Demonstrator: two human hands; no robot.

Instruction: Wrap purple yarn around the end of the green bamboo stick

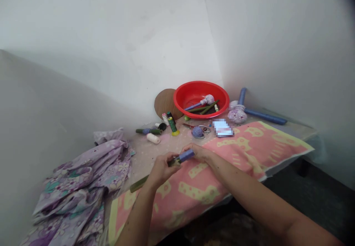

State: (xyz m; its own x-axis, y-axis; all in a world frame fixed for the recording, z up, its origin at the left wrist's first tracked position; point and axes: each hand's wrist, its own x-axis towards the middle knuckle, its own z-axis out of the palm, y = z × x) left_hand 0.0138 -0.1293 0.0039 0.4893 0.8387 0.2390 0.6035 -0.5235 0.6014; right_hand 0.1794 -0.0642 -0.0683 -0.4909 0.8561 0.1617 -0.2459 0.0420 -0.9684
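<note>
Nearer the person than the red basin point(203, 115), the green stick point(139, 184) is held slantwise above the pink towel point(202, 186), its purple-wrapped end point(186, 155) pointing up and toward the right. The left hand point(163, 169) pinches the stick between thumb and fingers, just below the wrapping. The right hand point(195, 152) is at the wrapped end, its fingers partly hidden behind it, so whether they pinch it cannot be told. In front of the basin are the purple yarn ball point(197, 132), the scissors point(205, 129) and the blurred-out phone point(222, 128); to its left, thread spools point(172, 125) and a shorter green stick point(149, 131); to its right, the purple-wrapped sticks point(264, 116) with a floral cloth bundle point(237, 115). Floral fabric point(83, 186) lies farther left of the basin, toward the person.
</note>
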